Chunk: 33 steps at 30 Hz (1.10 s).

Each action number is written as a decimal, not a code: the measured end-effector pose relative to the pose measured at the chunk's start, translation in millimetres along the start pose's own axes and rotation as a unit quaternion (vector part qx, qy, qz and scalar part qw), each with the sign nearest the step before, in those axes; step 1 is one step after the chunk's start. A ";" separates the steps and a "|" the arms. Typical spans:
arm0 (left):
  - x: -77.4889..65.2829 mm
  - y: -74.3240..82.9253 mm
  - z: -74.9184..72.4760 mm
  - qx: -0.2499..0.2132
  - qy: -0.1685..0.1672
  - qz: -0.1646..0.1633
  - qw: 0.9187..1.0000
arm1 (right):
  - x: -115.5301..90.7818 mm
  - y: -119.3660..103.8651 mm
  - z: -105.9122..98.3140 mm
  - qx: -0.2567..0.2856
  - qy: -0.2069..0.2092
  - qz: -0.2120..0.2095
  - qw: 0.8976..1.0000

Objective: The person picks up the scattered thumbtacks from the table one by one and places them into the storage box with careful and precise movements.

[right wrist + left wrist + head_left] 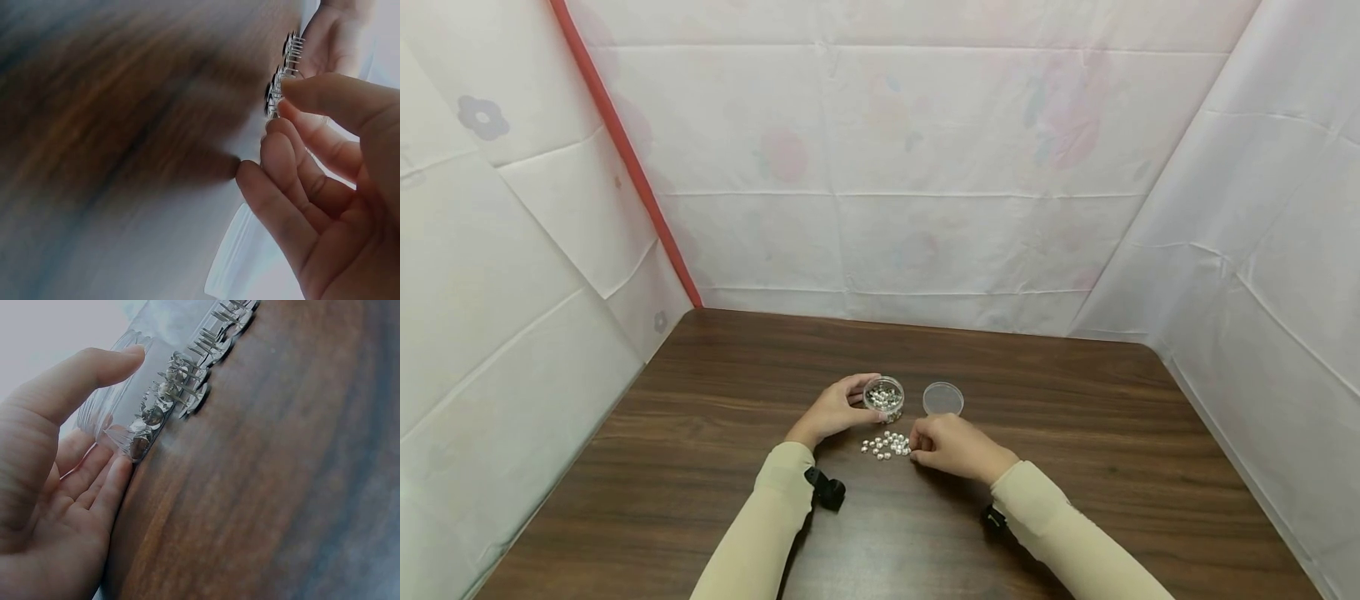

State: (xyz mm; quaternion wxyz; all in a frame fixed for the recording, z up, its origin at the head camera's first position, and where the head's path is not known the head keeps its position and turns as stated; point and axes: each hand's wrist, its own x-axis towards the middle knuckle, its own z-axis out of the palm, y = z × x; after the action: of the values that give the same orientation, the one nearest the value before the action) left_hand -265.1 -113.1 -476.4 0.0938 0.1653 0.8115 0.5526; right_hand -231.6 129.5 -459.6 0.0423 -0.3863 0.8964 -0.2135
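My left hand [835, 410] holds a clear round jar [125, 369] upright on the table, thumb on one side and fingers on the other. Silver thumbtacks [883, 397] partly fill the jar, which has no lid on. In front of it lies a loose cluster of thumbtacks [887, 445], points up in the wrist views. My right hand [955, 448] is at the right edge of this cluster. Its thumb and index fingertips [289, 90] come close together at the tacks, the other fingers bent below. I cannot tell whether a tack is between them.
A clear round lid [943, 399] lies flat on the dark wooden table [760, 358], right of the jar and just beyond the right hand. White cloth walls [865, 167] stand around the back and sides, with a red strip [625, 154] at the back left.
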 end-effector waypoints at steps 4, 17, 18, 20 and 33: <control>2.1 -5.0 1.0 0.003 0.000 -0.001 1.000 | -0.5 -2.6 -0.4 -0.012 -0.002 0.004 1.000; 12.4 -27.1 4.2 0.028 0.015 -0.003 0.999 | -1.5 -2.1 3.9 -0.034 0.006 0.013 0.999; 12.2 -26.5 4.2 0.029 0.015 -0.002 0.999 | -1.5 -2.0 4.0 -0.035 0.007 0.014 0.999; 12.5 -26.3 4.4 0.032 0.016 -0.004 0.999 | -1.9 -2.0 3.9 -0.038 0.007 0.015 0.999; 4.7 -8.6 0.8 0.009 -0.003 -0.005 1.000 | -1.6 -2.2 1.4 -0.024 0.009 0.008 1.000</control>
State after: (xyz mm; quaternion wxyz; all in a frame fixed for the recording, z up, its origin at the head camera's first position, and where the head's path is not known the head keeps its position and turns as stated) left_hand -270.7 -113.6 -484.5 0.0976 0.1638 0.8167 0.5446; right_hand -228.6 128.8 -460.1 0.0264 -0.3775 0.9048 -0.1950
